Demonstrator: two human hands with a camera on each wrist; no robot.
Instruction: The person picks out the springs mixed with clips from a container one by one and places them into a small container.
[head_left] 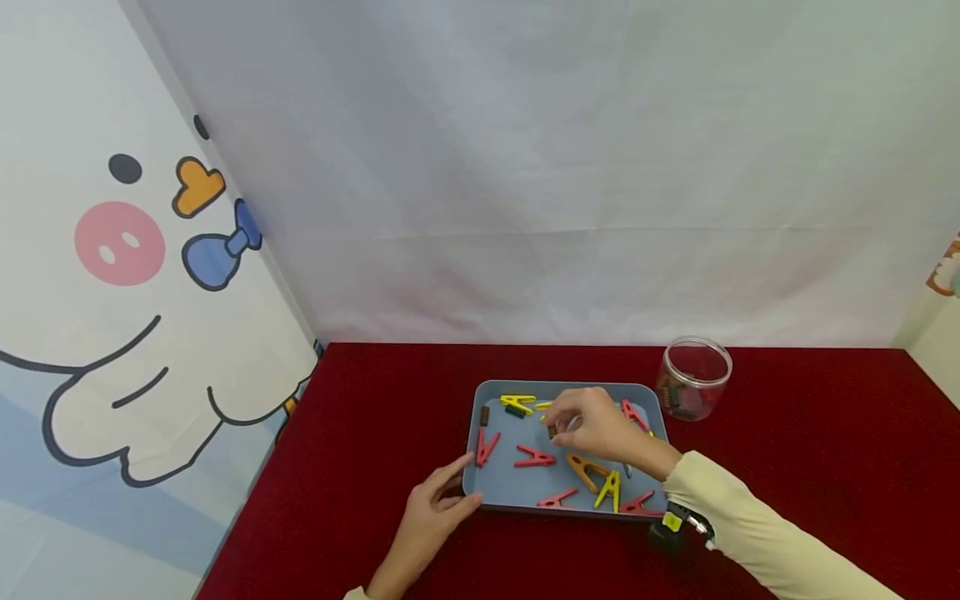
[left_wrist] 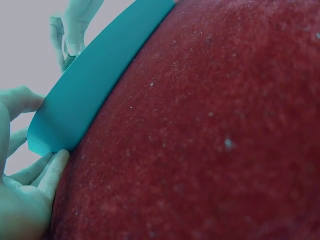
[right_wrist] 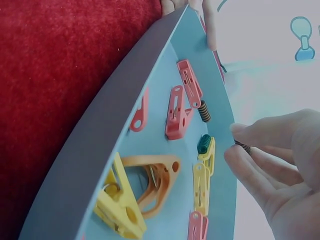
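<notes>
My right hand (head_left: pixel 596 425) pinches a small dark coil spring (right_wrist: pixel 243 146) between thumb and fingertips, above the grey-blue tray (head_left: pixel 517 493). At the tray's front left corner, my left hand (head_left: pixel 431 517) holds the rim, with fingers on both sides of the corner. Inside the tray lie several plastic spring clips: red clips (head_left: pixel 535 457), yellow clips (head_left: pixel 609 490) and an orange clip (head_left: pixel 585 471). A brown coil spring (right_wrist: pixel 204 111) and a green coil spring (right_wrist: pixel 204 144) lie along the far side among the clips.
A clear round jar (head_left: pixel 693 379) stands behind the tray's right end, with several dark and green springs visible inside. The table has a red cloth (head_left: pixel 390 433). Behind it hangs a white curtain (head_left: pixel 525 208), and a cartoon-printed sheet (head_left: pixel 112 333) is at left.
</notes>
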